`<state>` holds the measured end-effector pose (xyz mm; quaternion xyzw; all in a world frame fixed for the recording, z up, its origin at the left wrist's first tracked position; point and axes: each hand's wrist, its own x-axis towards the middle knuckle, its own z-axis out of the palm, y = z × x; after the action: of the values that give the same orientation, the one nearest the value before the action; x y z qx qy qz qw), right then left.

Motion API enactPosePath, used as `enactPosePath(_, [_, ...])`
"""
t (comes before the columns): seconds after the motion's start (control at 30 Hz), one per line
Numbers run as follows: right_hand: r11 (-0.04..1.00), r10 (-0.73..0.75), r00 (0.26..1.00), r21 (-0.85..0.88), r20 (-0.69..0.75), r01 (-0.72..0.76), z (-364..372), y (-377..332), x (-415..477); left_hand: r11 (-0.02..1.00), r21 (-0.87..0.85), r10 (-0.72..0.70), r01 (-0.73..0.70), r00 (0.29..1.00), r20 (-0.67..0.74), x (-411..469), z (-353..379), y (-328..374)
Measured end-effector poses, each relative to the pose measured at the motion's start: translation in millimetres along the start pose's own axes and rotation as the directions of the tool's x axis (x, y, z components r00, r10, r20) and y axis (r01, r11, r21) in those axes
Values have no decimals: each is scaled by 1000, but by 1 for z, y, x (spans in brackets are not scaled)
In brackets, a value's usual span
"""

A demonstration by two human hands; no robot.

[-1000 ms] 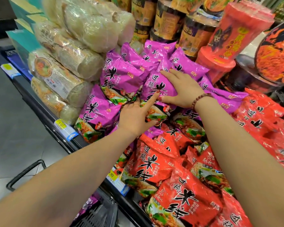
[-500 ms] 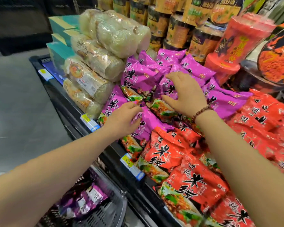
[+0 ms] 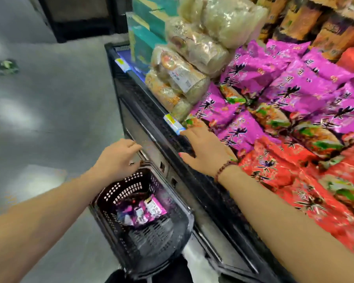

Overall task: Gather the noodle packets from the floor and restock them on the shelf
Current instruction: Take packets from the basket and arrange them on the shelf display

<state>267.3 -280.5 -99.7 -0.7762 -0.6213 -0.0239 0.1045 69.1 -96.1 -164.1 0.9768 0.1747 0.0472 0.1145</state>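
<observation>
Purple noodle packets (image 3: 274,82) lie piled on the shelf (image 3: 151,111), with red noodle packets (image 3: 307,180) stacked in front of them. A few more purple packets (image 3: 141,211) lie in a black basket (image 3: 172,237) on the floor below the shelf edge. My left hand (image 3: 119,158) hovers above the basket's far rim, fingers loosely curled and holding nothing. My right hand (image 3: 204,152), with a bead bracelet at the wrist, is spread flat over the shelf's front edge beside the packets, holding nothing.
Clear bags of pale noodles (image 3: 196,50) and teal boxes (image 3: 149,31) fill the shelf's left end. Noodle cups (image 3: 315,23) stand behind the packets. Price tags (image 3: 174,123) line the shelf edge. Grey floor (image 3: 49,109) stretches to the left.
Both hands have pulled back off the purple packets on the shelf and come down toward the shelf edge and basket. The view has tilted down, showing the basket fully.
</observation>
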Motion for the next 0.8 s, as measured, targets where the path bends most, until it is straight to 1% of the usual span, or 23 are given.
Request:
enactPosePath(0.1, [996,39,997,80,72,-45,44,-29,7,997,12,-81,81,995,63,-37,17,-34])
enactPosePath(0.2, [977,100,973,163,210,-136,90,-45,9,989,9,-149,149,983,111,-64,39,-53])
enactPosePath(0.27, [945,135,947,250,293,-212,122,-50,8,978,-5,-207,210,970,123,-80,56,-61])
enactPosePath(0.4, [830,233,851,360,471,-426,188,-47,1,907,-48,-409,418,903,134,-113,107,-84])
enactPosePath(0.5, [771,259,794,377,550,-512,242,-39,-2,823,-110,-537,557,827,166,-136,151,-94])
enactPosePath(0.57, [732,269,748,376,607,-568,281,-37,-6,771,-130,-604,624,780,165,-145,176,-97])
enactPosePath(0.7, [657,315,642,328,699,-679,365,-38,-23,731,-153,-640,665,746,187,-161,236,-107])
enactPosePath(0.8, [594,340,566,294,751,-748,427,-39,-38,752,-111,-624,649,756,199,-166,286,-123])
